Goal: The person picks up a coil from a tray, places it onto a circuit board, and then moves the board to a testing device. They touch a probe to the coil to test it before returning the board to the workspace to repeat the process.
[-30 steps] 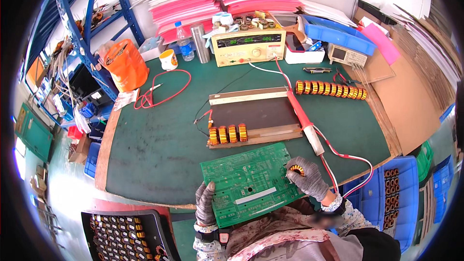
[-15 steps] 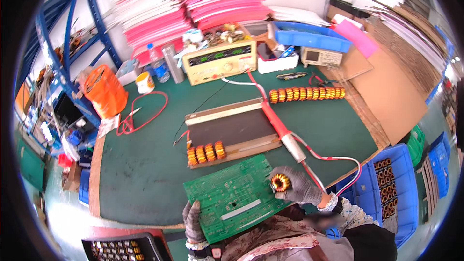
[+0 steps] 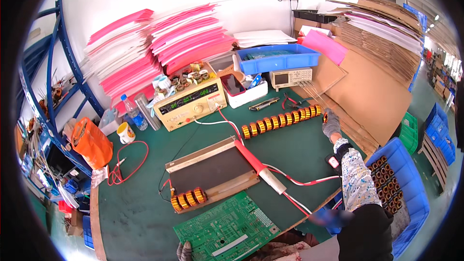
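Observation:
My left hand (image 3: 184,251), in a grey glove, grips the left lower edge of a green circuit board (image 3: 227,227), which lies tilted at the table's near side. My gloved right hand (image 3: 331,124) reaches far to the right, its fingers closed around a copper-wound toroidal coil (image 3: 325,116), partly hidden by them. That coil sits at the right end of a row of similar toroidal coils (image 3: 275,122) standing on edge. Several more coils (image 3: 188,199) stand on the near left rail of a dark plate fixture (image 3: 212,170).
A red-and-white probe handle (image 3: 261,171) with cables lies across the fixture. Behind stand a bench instrument (image 3: 191,106), a small oscilloscope (image 3: 290,77) and a blue tray (image 3: 278,58). Pliers (image 3: 290,101) lie beyond the coil row. At right, a blue bin (image 3: 411,203) holds more coils.
My right hand has carried the toroidal coil from beside the circuit board to the right end of the coil row. My left hand still holds the board; the view has shifted.

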The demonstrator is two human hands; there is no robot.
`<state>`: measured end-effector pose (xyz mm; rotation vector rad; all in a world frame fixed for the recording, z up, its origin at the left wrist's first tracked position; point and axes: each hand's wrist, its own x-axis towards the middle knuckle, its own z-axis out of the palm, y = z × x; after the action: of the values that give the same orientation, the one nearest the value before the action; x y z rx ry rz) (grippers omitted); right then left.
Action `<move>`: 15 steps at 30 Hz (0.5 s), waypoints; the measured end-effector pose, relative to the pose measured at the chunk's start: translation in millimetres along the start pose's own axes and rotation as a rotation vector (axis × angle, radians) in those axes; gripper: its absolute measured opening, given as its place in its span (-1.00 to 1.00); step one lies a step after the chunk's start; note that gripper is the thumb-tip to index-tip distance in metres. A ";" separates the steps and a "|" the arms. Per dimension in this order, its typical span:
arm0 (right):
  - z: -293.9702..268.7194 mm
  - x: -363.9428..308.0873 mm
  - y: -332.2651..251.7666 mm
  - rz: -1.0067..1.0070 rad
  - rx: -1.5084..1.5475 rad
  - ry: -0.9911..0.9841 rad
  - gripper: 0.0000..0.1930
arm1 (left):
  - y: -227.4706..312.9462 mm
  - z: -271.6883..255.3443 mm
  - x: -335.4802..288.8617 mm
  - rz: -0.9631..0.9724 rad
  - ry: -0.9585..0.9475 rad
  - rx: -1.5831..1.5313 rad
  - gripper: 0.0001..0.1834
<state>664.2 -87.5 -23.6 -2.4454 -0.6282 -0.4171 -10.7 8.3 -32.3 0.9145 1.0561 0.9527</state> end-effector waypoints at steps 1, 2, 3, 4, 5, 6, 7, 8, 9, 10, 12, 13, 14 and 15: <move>8.3 8.6 3.7 -0.022 -0.050 -0.034 -0.45 | -2.7 -2.8 0.8 0.011 0.008 0.000 -0.43; 14.4 16.3 6.7 -0.044 -0.102 -0.068 -0.44 | -6.2 -5.1 0.3 0.001 0.047 -0.004 -0.42; 20.7 22.2 9.8 -0.051 -0.092 -0.067 -0.44 | -8.2 -5.6 1.0 -0.009 0.085 -0.008 -0.42; 27.0 25.2 13.8 -0.089 -0.106 -0.013 -0.44 | -4.7 -3.7 -0.8 -0.021 0.066 -0.004 -0.41; 32.3 30.0 17.8 -0.127 -0.122 0.042 -0.43 | -4.4 -1.5 -1.6 -0.017 0.072 -0.007 -0.41; 36.2 38.4 21.3 -0.134 -0.144 0.018 -0.41 | -5.1 1.3 -2.1 -0.015 0.093 0.013 -0.41; 37.9 43.6 17.2 -0.141 -0.137 0.013 -0.41 | -4.6 2.2 -3.9 -0.011 0.121 0.035 -0.41; 37.5 48.8 14.5 -0.144 -0.174 -0.032 -0.40 | -3.2 3.7 -5.3 -0.009 0.129 0.033 -0.41; 36.6 52.4 12.5 -0.147 -0.213 -0.076 -0.38 | -1.6 6.0 -6.0 -0.004 0.120 0.049 -0.42; 35.1 53.7 12.4 -0.196 -0.206 -0.075 -0.38 | -0.1 5.5 -7.4 0.001 0.111 0.066 -0.42; 27.1 51.2 16.3 -0.208 -0.108 -0.123 -0.37 | -3.4 -3.5 -2.8 0.007 0.067 0.047 -0.43; 17.1 47.7 13.0 -0.218 -0.014 -0.171 -0.35 | -6.7 -6.9 0.0 0.010 0.020 0.026 -0.43; 8.0 42.4 4.7 -0.223 -0.017 -0.174 -0.35 | -8.6 -6.4 0.7 0.007 0.024 0.022 -0.43; 1.2 36.2 -6.2 -0.158 -0.095 -0.193 -0.34 | -9.5 -4.9 1.4 0.023 0.067 0.028 -0.44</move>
<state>691.7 -70.0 -6.5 -2.5552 -0.9067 -0.2802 -13.4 7.3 -42.7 0.9248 1.1206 0.9952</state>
